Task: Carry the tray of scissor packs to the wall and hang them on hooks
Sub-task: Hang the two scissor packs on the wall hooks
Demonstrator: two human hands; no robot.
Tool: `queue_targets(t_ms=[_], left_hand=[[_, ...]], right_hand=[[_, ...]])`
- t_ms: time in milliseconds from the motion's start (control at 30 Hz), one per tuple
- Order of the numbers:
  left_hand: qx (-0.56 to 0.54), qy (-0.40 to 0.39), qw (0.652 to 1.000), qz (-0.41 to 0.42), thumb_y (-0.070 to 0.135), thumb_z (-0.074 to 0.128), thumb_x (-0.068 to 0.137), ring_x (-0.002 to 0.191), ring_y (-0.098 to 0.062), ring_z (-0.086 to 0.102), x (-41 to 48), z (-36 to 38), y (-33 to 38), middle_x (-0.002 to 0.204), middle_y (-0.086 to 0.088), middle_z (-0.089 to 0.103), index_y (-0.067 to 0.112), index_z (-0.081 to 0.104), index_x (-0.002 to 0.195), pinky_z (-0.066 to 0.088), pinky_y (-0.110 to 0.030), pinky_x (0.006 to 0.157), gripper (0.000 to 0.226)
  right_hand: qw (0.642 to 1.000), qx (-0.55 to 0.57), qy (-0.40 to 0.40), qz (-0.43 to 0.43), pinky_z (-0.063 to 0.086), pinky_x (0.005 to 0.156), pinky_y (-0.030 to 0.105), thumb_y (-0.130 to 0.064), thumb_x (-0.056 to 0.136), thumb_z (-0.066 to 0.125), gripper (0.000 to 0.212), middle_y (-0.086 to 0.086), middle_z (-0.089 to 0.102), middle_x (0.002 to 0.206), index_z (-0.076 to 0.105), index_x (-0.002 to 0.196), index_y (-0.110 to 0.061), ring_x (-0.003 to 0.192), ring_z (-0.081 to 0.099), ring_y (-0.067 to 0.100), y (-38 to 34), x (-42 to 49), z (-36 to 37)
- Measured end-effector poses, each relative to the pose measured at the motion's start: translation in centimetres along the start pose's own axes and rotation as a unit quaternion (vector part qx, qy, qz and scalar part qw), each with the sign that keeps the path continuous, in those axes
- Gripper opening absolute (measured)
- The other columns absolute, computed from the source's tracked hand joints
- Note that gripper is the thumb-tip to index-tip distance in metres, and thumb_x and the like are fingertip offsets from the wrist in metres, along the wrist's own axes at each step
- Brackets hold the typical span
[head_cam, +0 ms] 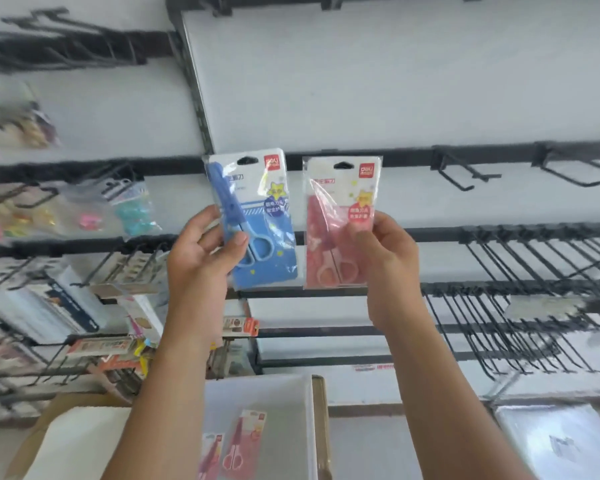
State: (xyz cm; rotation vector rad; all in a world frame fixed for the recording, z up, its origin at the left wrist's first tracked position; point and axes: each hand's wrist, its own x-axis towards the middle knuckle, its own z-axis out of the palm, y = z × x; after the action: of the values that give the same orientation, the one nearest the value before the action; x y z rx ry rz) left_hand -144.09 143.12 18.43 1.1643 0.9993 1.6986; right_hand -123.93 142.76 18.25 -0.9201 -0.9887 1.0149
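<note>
We hold two scissor packs up in front of the wall, side by side in the middle of the frame. Our left hand (207, 252) grips the blue scissor pack (253, 216) along its left edge, thumb across the front near the scissor handles. Our right hand (383, 252) pinches the pink scissor pack (340, 220) at its right edge, thumb on the front of the card. Both packs stand upright, hang holes at the top, close together but apart.

Behind them black rails (413, 161) cross the white wall panel (361, 81). Bare black hooks (465, 174) jut out at the right of the frame, level with the pack tops, and dense rows of more hooks (534, 271) fill the lower right. At the left of the frame, blurred bagged goods (132, 209) hang on hooks.

At the bottom centre of the frame, between our forearms, lies the white tray (274, 393), with two more pink packs (239, 445) lying flat in it. A cardboard box (66, 403) sits just left of the tray, partly hidden by our left forearm.
</note>
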Motion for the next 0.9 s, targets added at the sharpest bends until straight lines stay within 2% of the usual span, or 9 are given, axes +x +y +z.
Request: queue_targets(t_ms=[100, 167, 233, 300, 400, 533, 733, 900], left_hand=[[-0.011, -0.014, 0.999, 0.031, 0.002, 0.067, 0.085, 0.099, -0.023, 0.070, 1.1, 0.5, 2.1, 0.108, -0.003, 0.077, 0.021, 0.060, 0.124, 0.053, -0.047, 0.093, 0.043], [-0.018, -0.025, 0.998, 0.050, 0.000, 0.066, 0.087, 0.099, -0.024, 0.071, 2.0, 0.8, 3.5, 0.107, -0.002, 0.077, 0.024, 0.063, 0.117, 0.053, -0.048, 0.093, 0.039], [-0.028, -0.036, 0.997, 0.065, -0.001, 0.065, 0.088, 0.097, -0.022, 0.072, 2.9, 1.0, 4.6, 0.105, 0.000, 0.078, 0.026, 0.065, 0.113, 0.057, -0.042, 0.086, 0.036], [-0.042, -0.046, 0.995, 0.073, -0.002, 0.064, 0.088, 0.094, -0.018, 0.074, 3.9, 1.2, 5.4, 0.106, 0.000, 0.078, 0.023, 0.064, 0.115, 0.059, -0.033, 0.076, 0.037], [-0.055, -0.048, 0.994, 0.086, -0.003, 0.063, 0.089, 0.093, -0.015, 0.074, 5.3, 1.5, 6.4, 0.108, -0.001, 0.078, 0.021, 0.063, 0.118, 0.057, -0.025, 0.073, 0.038], [-0.066, -0.040, 0.992, 0.102, -0.004, 0.062, 0.090, 0.093, -0.014, 0.074, 7.1, 1.7, 7.8, 0.107, 0.001, 0.078, 0.020, 0.062, 0.122, 0.057, -0.024, 0.072, 0.039], [-0.059, -0.034, 0.988, 0.139, -0.003, 0.063, 0.090, 0.095, -0.015, 0.074, 9.7, 2.1, 9.2, 0.107, 0.000, 0.078, 0.026, 0.062, 0.125, 0.058, -0.028, 0.076, 0.045], [-0.062, 0.008, 0.987, 0.150, 0.000, 0.065, 0.090, 0.093, -0.011, 0.074, 11.1, 2.6, 9.1, 0.107, 0.004, 0.078, 0.031, 0.055, 0.132, 0.057, -0.027, 0.078, 0.054]], right_hand=[[0.999, 0.013, -0.010, -0.035, 0.051, 0.052, 0.030, -0.006, 0.100, 0.054, 0.015, 0.020, 0.074, 0.084, 0.065, 0.105, 0.003, 0.055, 0.063, 0.018, -2.5, 0.4, 0.8], [0.998, 0.008, -0.011, -0.055, 0.053, 0.055, 0.036, -0.006, 0.100, 0.054, 0.014, 0.017, 0.075, 0.083, 0.066, 0.104, -0.002, 0.059, 0.064, 0.022, -3.9, 0.8, 1.5], [0.997, 0.007, -0.007, -0.072, 0.054, 0.061, 0.042, -0.006, 0.099, 0.055, 0.013, 0.016, 0.075, 0.081, 0.068, 0.100, -0.006, 0.067, 0.066, 0.026, -5.2, 1.4, 2.2], [0.996, 0.021, 0.010, -0.081, 0.053, 0.060, 0.039, -0.005, 0.095, 0.056, 0.012, 0.016, 0.074, 0.079, 0.068, 0.099, -0.007, 0.068, 0.066, 0.025, -6.4, 2.1, 3.1], [0.995, 0.034, 0.049, -0.082, 0.051, 0.054, 0.030, -0.005, 0.091, 0.057, 0.017, 0.019, 0.072, 0.080, 0.068, 0.104, -0.003, 0.063, 0.063, 0.022, -7.9, 3.2, 4.3], [0.994, 0.015, 0.074, -0.079, 0.052, 0.057, 0.031, -0.010, 0.090, 0.061, 0.016, 0.000, 0.072, 0.073, 0.071, 0.102, -0.010, 0.062, 0.062, 0.017, -9.2, 4.6, 5.5], [0.993, 0.007, 0.083, -0.086, 0.055, 0.062, 0.036, -0.011, 0.090, 0.062, 0.018, -0.004, 0.073, 0.073, 0.071, 0.105, -0.013, 0.067, 0.065, 0.017, -9.7, 6.0, 6.5], [0.992, 0.024, 0.081, -0.095, 0.052, 0.057, 0.033, -0.012, 0.091, 0.062, 0.027, -0.007, 0.071, 0.068, 0.061, 0.113, -0.027, 0.063, 0.063, 0.016, -9.6, 6.8, 6.5]])
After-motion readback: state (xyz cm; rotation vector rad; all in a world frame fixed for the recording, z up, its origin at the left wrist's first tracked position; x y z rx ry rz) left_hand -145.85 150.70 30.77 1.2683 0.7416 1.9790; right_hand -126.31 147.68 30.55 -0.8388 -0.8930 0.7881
